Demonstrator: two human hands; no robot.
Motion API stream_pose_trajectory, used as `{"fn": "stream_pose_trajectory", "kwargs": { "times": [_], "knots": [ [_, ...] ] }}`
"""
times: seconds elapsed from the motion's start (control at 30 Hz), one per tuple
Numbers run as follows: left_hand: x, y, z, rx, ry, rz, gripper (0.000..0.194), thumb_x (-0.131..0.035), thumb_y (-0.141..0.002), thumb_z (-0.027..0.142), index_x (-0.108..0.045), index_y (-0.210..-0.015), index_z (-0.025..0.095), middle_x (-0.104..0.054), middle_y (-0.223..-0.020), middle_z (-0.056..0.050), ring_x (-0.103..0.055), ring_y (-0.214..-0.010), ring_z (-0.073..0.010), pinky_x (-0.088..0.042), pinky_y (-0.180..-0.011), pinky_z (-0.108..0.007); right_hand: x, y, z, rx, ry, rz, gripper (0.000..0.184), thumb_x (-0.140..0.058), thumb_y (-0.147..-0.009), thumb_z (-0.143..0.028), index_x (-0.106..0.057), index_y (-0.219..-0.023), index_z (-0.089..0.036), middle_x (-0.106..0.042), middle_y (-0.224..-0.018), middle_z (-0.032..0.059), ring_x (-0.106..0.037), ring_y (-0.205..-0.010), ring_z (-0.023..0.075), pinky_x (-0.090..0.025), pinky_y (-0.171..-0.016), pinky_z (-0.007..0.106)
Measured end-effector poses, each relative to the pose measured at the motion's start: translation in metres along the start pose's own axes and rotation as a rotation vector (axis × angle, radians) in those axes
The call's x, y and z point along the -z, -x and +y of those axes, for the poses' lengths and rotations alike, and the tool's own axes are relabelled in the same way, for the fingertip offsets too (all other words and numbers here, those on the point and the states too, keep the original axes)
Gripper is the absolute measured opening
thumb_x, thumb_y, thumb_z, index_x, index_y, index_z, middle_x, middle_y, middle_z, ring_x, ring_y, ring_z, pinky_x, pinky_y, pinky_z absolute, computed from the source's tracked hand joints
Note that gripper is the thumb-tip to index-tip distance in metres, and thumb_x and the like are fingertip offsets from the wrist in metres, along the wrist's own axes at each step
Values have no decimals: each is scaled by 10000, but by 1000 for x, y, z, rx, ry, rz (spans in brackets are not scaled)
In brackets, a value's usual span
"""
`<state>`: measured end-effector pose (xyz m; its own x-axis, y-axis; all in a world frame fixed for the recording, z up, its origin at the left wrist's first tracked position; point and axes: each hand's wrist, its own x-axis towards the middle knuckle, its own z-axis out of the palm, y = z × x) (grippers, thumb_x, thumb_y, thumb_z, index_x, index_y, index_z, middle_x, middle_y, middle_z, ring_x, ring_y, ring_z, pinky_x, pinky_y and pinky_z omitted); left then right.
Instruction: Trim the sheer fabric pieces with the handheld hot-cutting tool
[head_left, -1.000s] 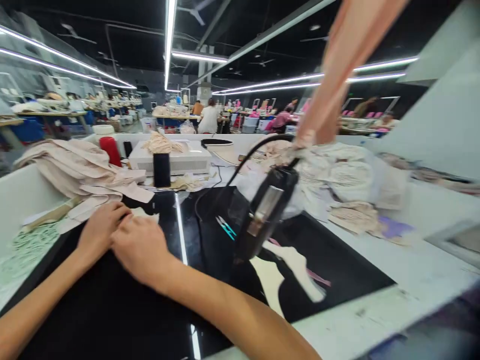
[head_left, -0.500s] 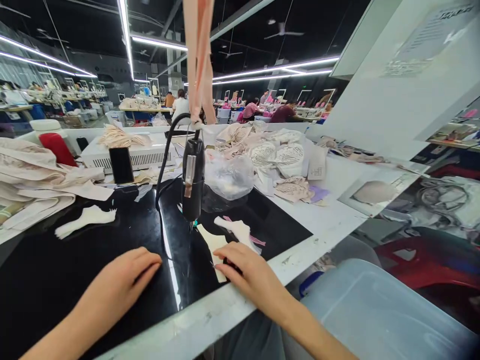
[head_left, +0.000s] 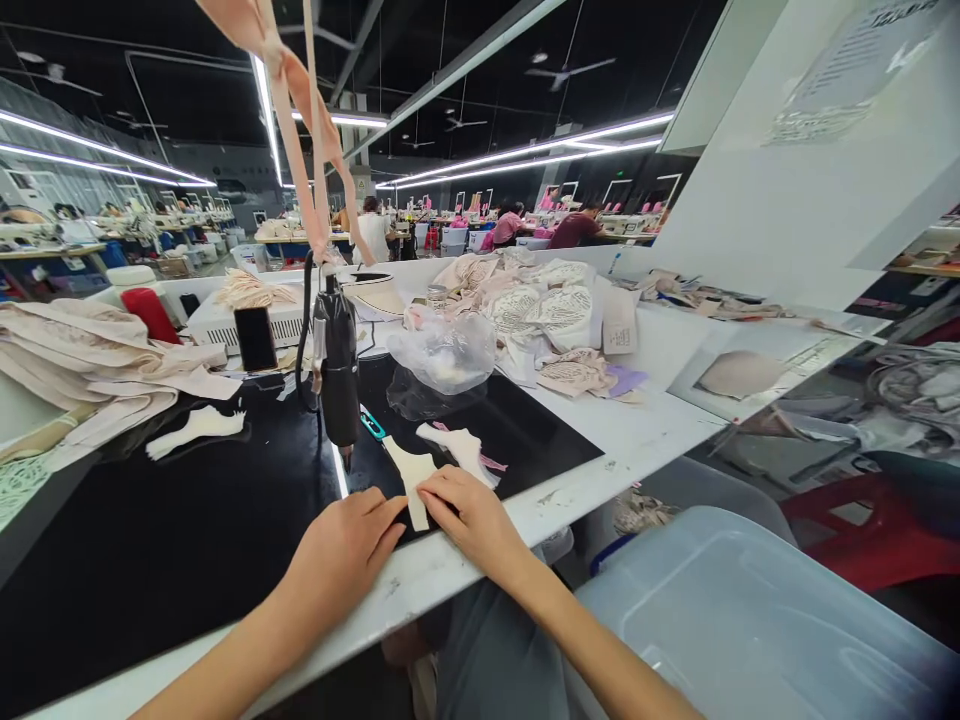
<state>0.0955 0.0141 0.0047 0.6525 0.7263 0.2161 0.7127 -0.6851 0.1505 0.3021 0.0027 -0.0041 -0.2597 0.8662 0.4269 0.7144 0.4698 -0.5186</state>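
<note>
A cream fabric piece (head_left: 409, 462) with curved edges lies on the black mat (head_left: 187, 540). My right hand (head_left: 476, 515) pinches its right edge between thumb and fingers. From the other side, my left hand (head_left: 349, 545) reaches its left edge with stretched fingers, the thumb apart from them. A black hand-held power tool (head_left: 337, 365), tip down, hangs from peach fabric strips (head_left: 319, 190) just beyond my left hand. Teal thread snips (head_left: 371, 424) lie by the far end of the cream piece. White cut pieces (head_left: 457, 447) with a pink strip lie to its right.
More white cut pieces (head_left: 196, 430) lie on the mat's left. Beige fabric (head_left: 97, 350) is heaped at far left. A clear plastic bag (head_left: 442, 350) and piled bra parts (head_left: 547, 305) fill the back. A translucent bin (head_left: 720, 620) stands at right, below the table edge.
My left hand has moved right to the cream piece. The right hand stays at the piece's right edge. The view has shifted, and the hanging tool appears further left.
</note>
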Motion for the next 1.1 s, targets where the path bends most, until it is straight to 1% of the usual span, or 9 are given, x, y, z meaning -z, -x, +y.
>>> {"fn": "stream_pose_trajectory", "kwargs": {
  "times": [0.1,0.23,0.43,0.6,0.73,0.83,0.93,1.0,1.1],
  "knots": [
    [1,-3,5,-20,-54,-2,307,-509,-1005,239,-623,-1290,220,-689,-962,-62,-690,-864,-235,-544,-741,-337,0,-2,0,-15,-16,20,259,-487,-1009,-199,-716,-886,-199,-679,-844,38,-624,-820,175,-479,-741,287],
    [-1,-6,9,-32,-108,8,297,-523,-1004,249,-647,-1268,198,-688,-930,-72,-687,-833,-258,-542,-712,-364,0,-4,1,-37,-33,42,272,-500,-999,-200,-709,-825,-196,-667,-800,24,-621,-784,170,-457,-703,276],
    [-5,-2,5,7,-115,73,321,-469,-1031,237,-607,-1317,197,-683,-952,-59,-688,-843,-220,-534,-722,-325,0,-7,4,-74,-64,35,260,-508,-985,-197,-717,-830,-196,-660,-786,16,-622,-761,168,-440,-694,276],
    [-5,1,8,-23,-110,86,317,-498,-1019,262,-600,-1319,242,-659,-896,-34,-661,-800,-202,-510,-689,-297,3,-7,3,-106,-87,-9,277,-501,-978,-209,-690,-777,-193,-642,-765,15,-615,-746,171,-436,-683,280],
    [-9,5,7,-13,-79,95,279,-440,-1039,270,-626,-1243,230,-652,-905,-39,-650,-780,-193,-505,-685,-304,8,-10,2,-132,-112,-59,281,-506,-969,-214,-684,-753,-201,-639,-746,11,-612,-725,174,-427,-660,281],
    [-11,8,6,1,-40,126,318,-411,-1049,284,-578,-1313,224,-660,-937,-53,-653,-809,-200,-503,-698,-313,10,-12,2,-153,-137,-94,277,-504,-966,-220,-688,-758,-210,-643,-732,10,-606,-711,178,-418,-649,287],
    [-12,9,7,-16,-32,122,357,-434,-1043,299,-537,-1382,256,-641,-897,-39,-625,-738,-191,-479,-650,-305,12,-12,2,-172,-162,-125,280,-506,-961,-221,-680,-742,-215,-637,-721,10,-598,-707,183,-404,-647,295],
    [-11,9,9,-29,-46,104,365,-447,-1040,306,-537,-1392,274,-622,-878,-33,-605,-706,-186,-462,-627,-307,12,-12,3,-179,-180,-142,278,-512,-956,-225,-671,-728,-218,-630,-713,10,-594,-711,188,-395,-647,298],
    [-9,9,11,-34,-56,109,348,-449,-1041,313,-564,-1366,263,-613,-885,-37,-597,-707,-187,-457,-627,-319,12,-13,5,-190,-209,-148,277,-511,-950,-238,-659,-717,-219,-629,-717,14,-591,-719,193,-392,-655,307]
  ]
}}
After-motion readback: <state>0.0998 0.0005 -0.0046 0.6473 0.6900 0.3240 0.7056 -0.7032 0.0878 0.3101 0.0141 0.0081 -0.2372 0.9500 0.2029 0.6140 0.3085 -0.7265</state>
